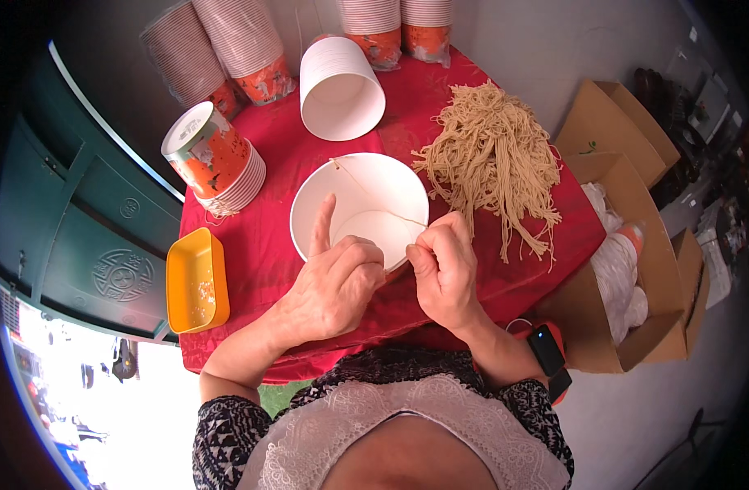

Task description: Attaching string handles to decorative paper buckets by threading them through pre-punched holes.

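Note:
A white-lined paper bucket (pixel 373 235) stands mouth up in front of me on the red cloth. A thin tan cord (pixel 403 217) crosses its mouth from a small hole at the far rim. At the right side of the rim, my right hand (pixel 445 265) pinches the cord's near end between thumb and forefinger. My left hand (pixel 335 282) lies over the bucket's near left rim, its fingers curled there and the forefinger stretched upward; its thumb is mostly hidden. Loose lengths of tan cord (pixel 497 155) lie heaped to the right of the bucket.
Another white bucket (pixel 342 90) lies on its side behind. At left are upside-down orange-printed buckets (pixel 215 155) and a yellow plastic tub (pixel 197 282) holding small clear bits. Tall wrapped bucket stacks (pixel 240 45) line the back. Cardboard boxes (pixel 636 245) stand right of the table.

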Demonstrator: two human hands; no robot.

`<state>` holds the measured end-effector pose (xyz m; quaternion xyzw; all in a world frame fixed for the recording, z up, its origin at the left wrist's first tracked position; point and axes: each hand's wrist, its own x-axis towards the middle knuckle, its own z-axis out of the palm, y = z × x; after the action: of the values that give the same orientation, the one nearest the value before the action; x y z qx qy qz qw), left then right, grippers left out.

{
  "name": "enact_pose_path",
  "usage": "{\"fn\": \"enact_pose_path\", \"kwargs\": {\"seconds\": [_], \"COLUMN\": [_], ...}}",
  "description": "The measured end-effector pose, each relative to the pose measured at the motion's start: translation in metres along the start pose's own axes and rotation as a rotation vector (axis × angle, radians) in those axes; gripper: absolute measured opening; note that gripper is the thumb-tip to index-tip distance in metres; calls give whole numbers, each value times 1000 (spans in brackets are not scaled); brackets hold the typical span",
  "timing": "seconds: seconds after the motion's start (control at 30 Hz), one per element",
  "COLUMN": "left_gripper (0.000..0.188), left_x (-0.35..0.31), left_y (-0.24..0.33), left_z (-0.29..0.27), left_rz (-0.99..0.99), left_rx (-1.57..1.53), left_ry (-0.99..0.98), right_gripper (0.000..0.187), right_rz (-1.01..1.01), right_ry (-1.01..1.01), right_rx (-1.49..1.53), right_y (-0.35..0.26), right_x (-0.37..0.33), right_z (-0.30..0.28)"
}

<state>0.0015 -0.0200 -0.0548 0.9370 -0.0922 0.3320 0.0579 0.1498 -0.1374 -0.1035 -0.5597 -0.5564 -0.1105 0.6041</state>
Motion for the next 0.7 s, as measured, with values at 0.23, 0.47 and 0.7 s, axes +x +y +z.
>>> {"fn": "enact_pose_path", "kwargs": {"seconds": [0.23, 0.47, 0.7], "left_gripper": [29, 41, 30], "left_x": [-1, -10, -23], "left_y": [-2, -4, -12], "left_z": [-10, -33, -33], "left_rz": [-56, -239, -633], "left_rx": [34, 145, -22], "left_ry": [12, 224, 538], "right_gripper": [28, 19, 12], "right_rz": [-25, -37, 230], "right_ry": [-362, -173, 155], "right_rx": [14, -28, 226], "right_y": [-15, 2, 14], "right_x": [20, 14, -4], "right_z": [-29, -21, -8]}}
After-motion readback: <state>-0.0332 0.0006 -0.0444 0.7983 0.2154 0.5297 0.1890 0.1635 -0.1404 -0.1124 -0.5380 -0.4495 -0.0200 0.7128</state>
